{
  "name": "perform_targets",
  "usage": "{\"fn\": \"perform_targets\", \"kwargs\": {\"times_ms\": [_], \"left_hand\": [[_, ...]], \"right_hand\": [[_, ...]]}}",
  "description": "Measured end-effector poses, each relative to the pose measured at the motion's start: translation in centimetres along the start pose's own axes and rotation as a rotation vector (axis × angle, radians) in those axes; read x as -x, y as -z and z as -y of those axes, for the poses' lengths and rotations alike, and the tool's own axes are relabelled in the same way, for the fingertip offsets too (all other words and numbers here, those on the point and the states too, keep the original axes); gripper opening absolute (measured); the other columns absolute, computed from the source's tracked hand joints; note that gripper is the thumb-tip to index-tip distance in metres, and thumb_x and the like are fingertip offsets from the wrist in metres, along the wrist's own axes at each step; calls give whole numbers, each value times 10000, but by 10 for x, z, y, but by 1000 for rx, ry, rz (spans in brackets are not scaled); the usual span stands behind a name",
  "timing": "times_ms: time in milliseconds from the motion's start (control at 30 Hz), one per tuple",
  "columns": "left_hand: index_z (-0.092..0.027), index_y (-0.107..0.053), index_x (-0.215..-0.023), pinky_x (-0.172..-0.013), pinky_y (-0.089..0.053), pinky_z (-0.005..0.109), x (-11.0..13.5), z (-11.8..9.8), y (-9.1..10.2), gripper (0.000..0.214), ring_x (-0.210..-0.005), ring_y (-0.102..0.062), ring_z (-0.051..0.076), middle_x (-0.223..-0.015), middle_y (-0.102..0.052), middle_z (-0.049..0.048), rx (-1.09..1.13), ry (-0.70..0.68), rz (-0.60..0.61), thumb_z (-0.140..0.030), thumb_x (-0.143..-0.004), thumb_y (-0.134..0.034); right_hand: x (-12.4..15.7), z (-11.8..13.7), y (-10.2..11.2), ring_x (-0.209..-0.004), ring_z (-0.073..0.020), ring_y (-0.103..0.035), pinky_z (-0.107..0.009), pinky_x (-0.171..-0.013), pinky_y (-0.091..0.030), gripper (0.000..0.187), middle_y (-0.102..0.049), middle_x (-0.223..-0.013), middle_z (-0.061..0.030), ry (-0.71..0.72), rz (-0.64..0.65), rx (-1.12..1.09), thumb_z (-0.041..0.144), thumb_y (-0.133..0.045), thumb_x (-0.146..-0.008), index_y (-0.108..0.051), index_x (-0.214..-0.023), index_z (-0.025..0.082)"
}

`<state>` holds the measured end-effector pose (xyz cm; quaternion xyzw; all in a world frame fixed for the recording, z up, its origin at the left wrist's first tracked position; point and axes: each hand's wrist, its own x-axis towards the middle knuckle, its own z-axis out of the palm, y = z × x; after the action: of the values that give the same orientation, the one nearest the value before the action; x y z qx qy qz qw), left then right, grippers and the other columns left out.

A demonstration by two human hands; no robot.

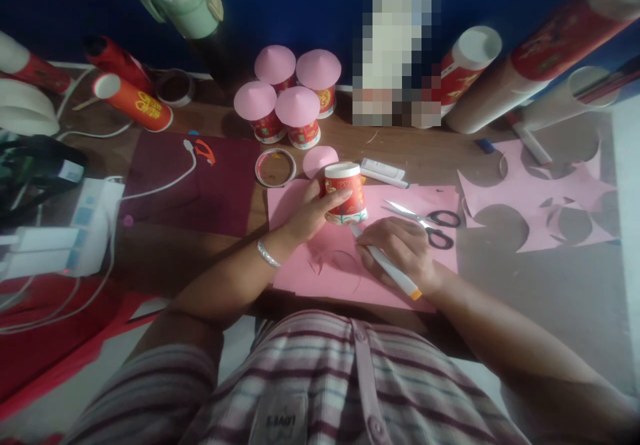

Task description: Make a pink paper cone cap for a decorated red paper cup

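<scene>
Holds red cup (356,183) wrapped in fingers of left hand (313,206); grips white pen-like tool (394,271) in curled right hand (400,246), slanted forward-left toward cup just beyond fingertips.

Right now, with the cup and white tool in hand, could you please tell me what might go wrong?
The white pen-like tool in the right hand has its tip near the lower rim of the red cup, so a slip might mark it. The scissors lie beside that hand, so a careless sweep could catch the blades. The cone-topped cups stand close together, so knocking one might topple others.
</scene>
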<state>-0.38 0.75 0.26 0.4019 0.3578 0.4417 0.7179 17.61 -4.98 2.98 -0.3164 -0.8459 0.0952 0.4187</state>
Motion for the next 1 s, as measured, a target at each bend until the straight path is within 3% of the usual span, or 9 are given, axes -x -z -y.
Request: {"fn": "perform_targets", "kwargs": {"times_ms": [233, 367, 533, 1000], "left_hand": [[-194, -631, -1118, -883, -573, 318, -1, 0, -1, 395, -1061, -704, 212, -1061, -736, 57, 63, 16, -31, -348, -786, -780], [-180, -625, -1148, -914, -569, 343, 0, 0, 0, 411, -1120, -696, 236, -1107, -734, 82, 25, 15, -15, -358, -803, -759], [-183, -621, -1113, -869, -579, 341, 0, 2, 2, 393, -1032, -718, 224, -1056, -736, 67, -35, -7, -33, -393, -810, -754], [-207, -623, -1238, -840, -571, 292, -3, 11, 6, 500, -1042, -700, 195, -1176, -718, 76, -26, -18, -38, -386, -800, -786]], "right_hand": [[0, 1, 0, -626, -146, -641, -283, -590, -550, 183, -666, -718, 6, 6, 0, 28, 84, -647, -870, -561, -969, 212], [0, 1, 1, -621, -151, -641, -286, -590, -547, 186, -665, -713, -2, 5, -6, 30, 71, -644, -861, -561, -966, 201], [-1, 2, 0, -599, -155, -628, -289, -574, -535, 198, -655, -695, -11, 7, -11, 34, 45, -650, -840, -561, -944, 188], [0, 3, 0, -620, -148, -641, -283, -588, -548, 164, -666, -721, 0, -21, 5, 17, 71, -631, -864, -567, -938, 202]]}}
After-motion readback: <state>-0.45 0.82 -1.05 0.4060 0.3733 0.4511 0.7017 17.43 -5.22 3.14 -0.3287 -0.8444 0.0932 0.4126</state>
